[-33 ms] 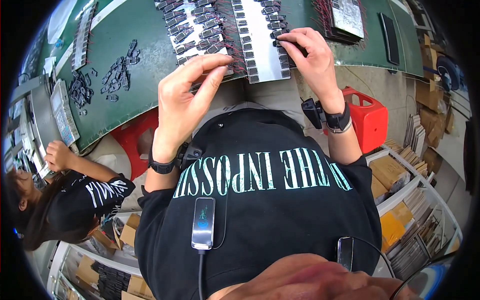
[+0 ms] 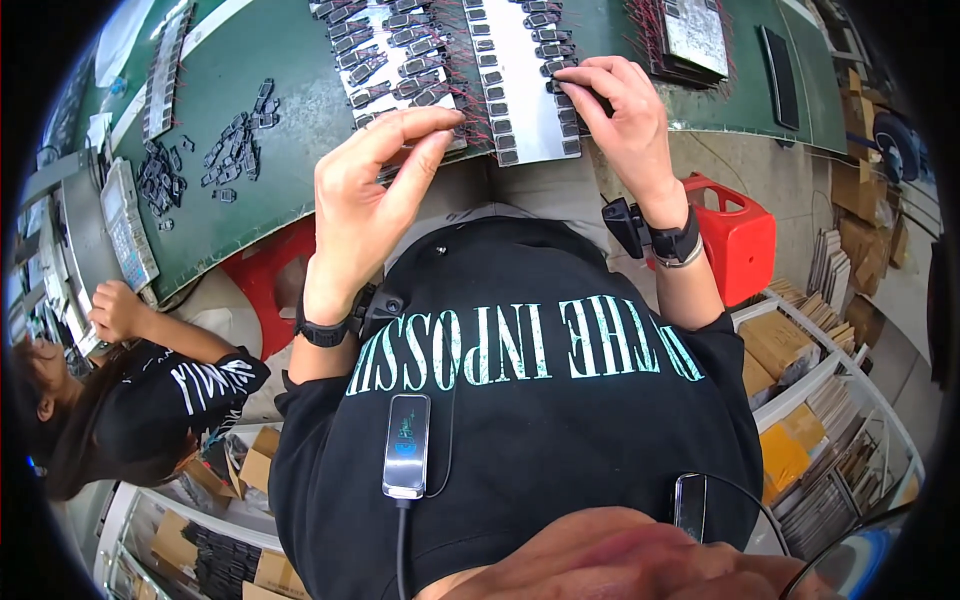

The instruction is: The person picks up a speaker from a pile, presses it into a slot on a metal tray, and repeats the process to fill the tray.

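Observation:
My right hand (image 2: 622, 112) pinches a small black rectangular part (image 2: 553, 87) between thumb and forefinger, at the right row of a white plate (image 2: 528, 120). Similar parts with grey faces line both long sides of that plate. Over the near end of a neighbouring board (image 2: 385, 88), covered with more wired parts, hovers my left hand (image 2: 372, 190). Its forefinger and thumb are bent toward each other with a small gap, and nothing shows between them. Thin red and dark wires (image 2: 465, 85) run between the two boards, close to the left fingertips.
Loose black parts (image 2: 232, 150) lie in heaps on the green table (image 2: 285, 150). Stacked plates with red wires (image 2: 690, 45) and a dark flat tray (image 2: 778, 75) occupy its right side. A red stool (image 2: 740, 240) stands beside me; another person (image 2: 150, 400) sits at left.

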`<state>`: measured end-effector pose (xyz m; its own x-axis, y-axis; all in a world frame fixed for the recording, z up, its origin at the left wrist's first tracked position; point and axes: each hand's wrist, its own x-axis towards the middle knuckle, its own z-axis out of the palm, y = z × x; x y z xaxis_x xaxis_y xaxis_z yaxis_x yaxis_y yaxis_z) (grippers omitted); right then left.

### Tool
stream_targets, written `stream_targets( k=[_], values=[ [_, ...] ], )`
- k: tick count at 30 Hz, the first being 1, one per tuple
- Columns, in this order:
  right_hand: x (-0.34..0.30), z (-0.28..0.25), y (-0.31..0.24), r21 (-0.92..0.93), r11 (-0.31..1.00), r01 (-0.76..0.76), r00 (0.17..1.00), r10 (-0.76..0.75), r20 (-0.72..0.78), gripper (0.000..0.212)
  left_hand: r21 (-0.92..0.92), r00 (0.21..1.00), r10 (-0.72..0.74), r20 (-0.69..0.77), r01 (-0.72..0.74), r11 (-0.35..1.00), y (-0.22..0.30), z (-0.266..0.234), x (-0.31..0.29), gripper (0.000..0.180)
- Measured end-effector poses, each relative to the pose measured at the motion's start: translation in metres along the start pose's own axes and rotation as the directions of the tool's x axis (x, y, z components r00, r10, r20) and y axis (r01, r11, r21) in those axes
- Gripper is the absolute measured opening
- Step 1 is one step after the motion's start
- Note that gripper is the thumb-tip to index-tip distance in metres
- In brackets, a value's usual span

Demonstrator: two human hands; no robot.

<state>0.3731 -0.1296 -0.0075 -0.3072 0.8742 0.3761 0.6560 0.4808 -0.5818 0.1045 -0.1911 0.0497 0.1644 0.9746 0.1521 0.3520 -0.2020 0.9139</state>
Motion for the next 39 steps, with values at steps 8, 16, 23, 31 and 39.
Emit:
stream_targets(
  k=[8,16,23,31,39],
  values=[
    [-0.014,-0.003,-0.019,-0.145,0.988,0.061,0.989,-0.079,-0.123,0.02,-0.097,0.992,-0.069,-0.107,0.059,0.994,-0.005,-0.016,-0.004,0.015],
    [-0.009,-0.011,-0.029,-0.229,0.971,0.07,0.997,-0.06,0.051,0.018,-0.065,0.9,-0.044,-0.435,0.017,0.998,-0.015,-0.071,0.001,0.017],
    [0.009,-0.023,-0.031,-0.21,0.968,0.134,0.961,-0.076,0.264,0.018,0.671,0.902,-0.14,-0.408,0.4,0.624,-0.038,-0.132,0.019,0.018],
    [0.008,-0.024,-0.034,-0.224,0.968,0.115,0.958,-0.048,0.283,0.017,0.851,0.974,0.009,-0.227,0.194,0.488,-0.067,-0.116,0.052,0.016],
    [-0.004,-0.026,-0.049,-0.166,0.982,0.088,0.993,-0.074,0.092,0.018,0.669,0.945,-0.047,-0.323,0.263,0.695,-0.018,-0.111,0.061,0.014]
  ],
)
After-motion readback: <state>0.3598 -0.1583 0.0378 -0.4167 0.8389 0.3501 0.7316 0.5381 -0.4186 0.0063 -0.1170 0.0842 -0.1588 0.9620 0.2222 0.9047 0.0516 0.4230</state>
